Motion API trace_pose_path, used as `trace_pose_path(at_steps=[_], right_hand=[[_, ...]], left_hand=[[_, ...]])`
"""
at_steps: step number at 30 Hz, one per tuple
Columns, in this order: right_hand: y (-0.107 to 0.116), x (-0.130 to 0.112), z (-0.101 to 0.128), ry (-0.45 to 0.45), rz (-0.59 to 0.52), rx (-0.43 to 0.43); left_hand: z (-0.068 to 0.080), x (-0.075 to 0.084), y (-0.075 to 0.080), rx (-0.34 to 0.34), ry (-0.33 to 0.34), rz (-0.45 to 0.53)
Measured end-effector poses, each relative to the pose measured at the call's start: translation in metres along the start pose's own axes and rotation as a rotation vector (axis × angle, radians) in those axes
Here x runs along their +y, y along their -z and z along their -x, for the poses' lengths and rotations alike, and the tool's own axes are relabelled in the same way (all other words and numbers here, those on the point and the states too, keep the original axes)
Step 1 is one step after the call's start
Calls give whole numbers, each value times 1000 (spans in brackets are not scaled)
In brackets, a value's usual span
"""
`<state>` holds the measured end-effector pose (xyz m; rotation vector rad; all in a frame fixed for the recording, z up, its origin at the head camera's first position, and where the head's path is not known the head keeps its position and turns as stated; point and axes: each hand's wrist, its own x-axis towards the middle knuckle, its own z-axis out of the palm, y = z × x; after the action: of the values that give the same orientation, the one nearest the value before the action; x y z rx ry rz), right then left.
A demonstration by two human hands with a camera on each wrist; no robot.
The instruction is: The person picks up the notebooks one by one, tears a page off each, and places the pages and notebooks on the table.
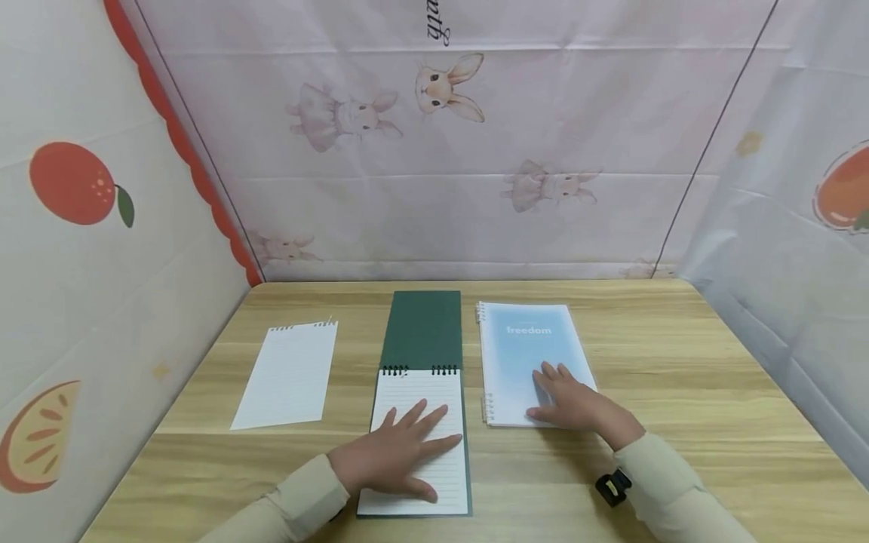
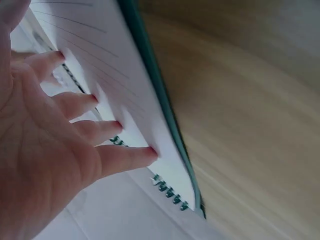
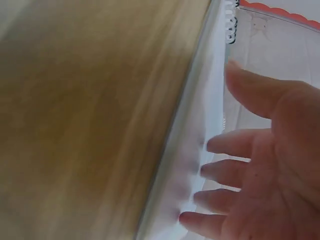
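On the table [image 1: 679,362], the left hand [image 1: 390,456] is lying flat, fingers spread, pressing the lined page of the open green notebook [image 1: 424,392]. Just beside it, the right hand [image 1: 573,400] is resting flat on the closed blue notebook [image 1: 526,347]. Farther left, a loose sheet [image 1: 287,375] is lying apart.

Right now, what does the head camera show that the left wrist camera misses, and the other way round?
Only the head view shows the loose lined sheet, the blue notebook under the right hand, the flipped-back green cover and the cloth walls printed with rabbits and oranges. Only the left wrist view shows the fingertips pressed flat on the page, seen from the palm side, with the spiral rings close up. Both show the left hand resting on the open lined notebook on the wooden table.
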<state>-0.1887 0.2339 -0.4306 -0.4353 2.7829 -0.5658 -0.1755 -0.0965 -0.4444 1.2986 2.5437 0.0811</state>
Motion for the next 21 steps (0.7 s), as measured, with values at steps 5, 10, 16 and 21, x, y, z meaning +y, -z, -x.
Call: trace_pose_path(at_steps=[5,10,16,21], right_hand=[[-3,7,8,62,59,-26],[-3,11,13,78,56,-25],[-3,10,18,80,50,-27],[-2,9,24,65,51,-23]], left_hand=[[11,-20,1,0,31,61],[23,-40,7,28,57,88],[40,-53,10,34,77,153],[51,-62,9,32,97,206]])
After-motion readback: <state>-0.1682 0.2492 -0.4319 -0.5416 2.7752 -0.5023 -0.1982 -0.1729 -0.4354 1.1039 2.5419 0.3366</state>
